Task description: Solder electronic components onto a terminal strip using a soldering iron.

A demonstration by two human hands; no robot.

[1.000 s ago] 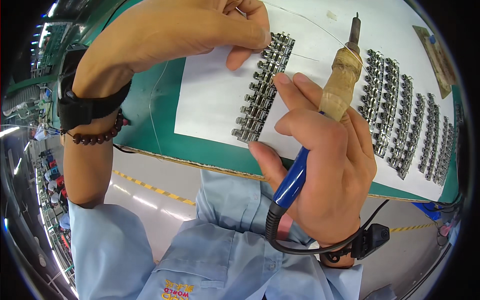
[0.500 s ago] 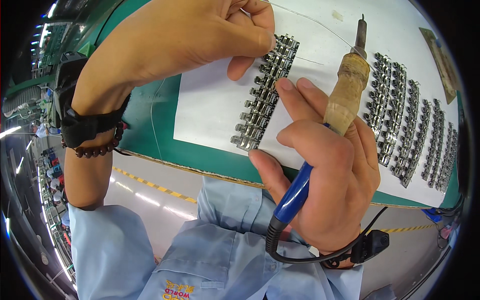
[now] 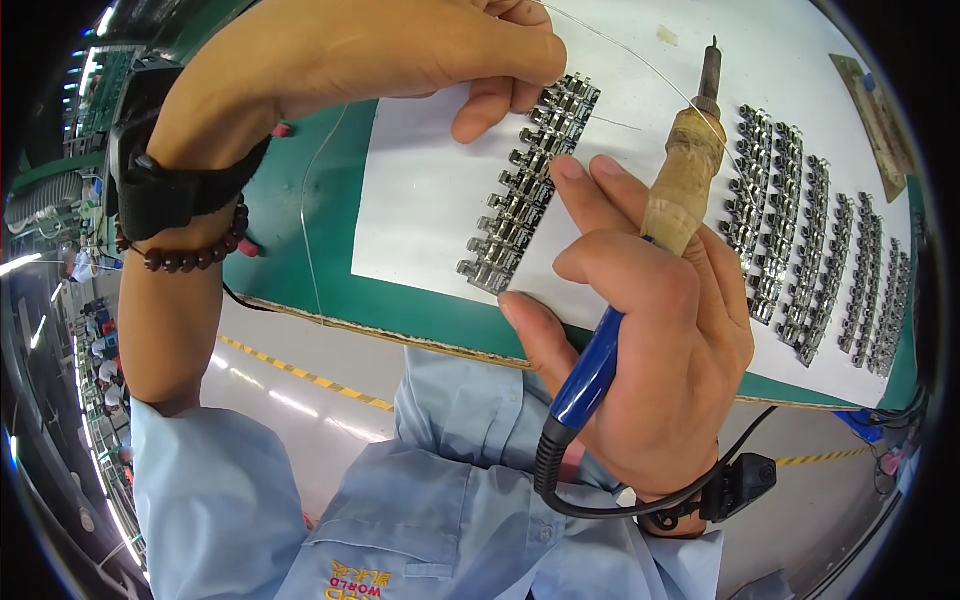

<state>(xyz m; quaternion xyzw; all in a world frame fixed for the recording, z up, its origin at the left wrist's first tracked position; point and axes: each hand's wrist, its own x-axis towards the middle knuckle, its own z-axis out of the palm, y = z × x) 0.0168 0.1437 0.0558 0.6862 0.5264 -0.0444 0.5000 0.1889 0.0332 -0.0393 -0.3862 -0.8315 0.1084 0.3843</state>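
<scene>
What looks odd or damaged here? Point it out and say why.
A yellowish patch marks the otherwise plain white sheet left of the soldering iron tip, and the front edge of the green worktop looks ragged, not clean-cut. The strip of metal parts by the right hand shows no obvious damage.

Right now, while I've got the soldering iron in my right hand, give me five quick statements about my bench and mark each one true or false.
1. The right hand holds the soldering iron. True.
2. The iron's tip is pressed against the row of metal parts left of the iron. False: the tip is apart from that row, pointing toward the far side of the table.
3. The paper under the parts is green. False: the paper is white; the table is green.
4. A beaded bracelet is on the left arm. True.
5. Every row of parts lies left of the iron. False: one row does; the other rows lie to its right.
</scene>
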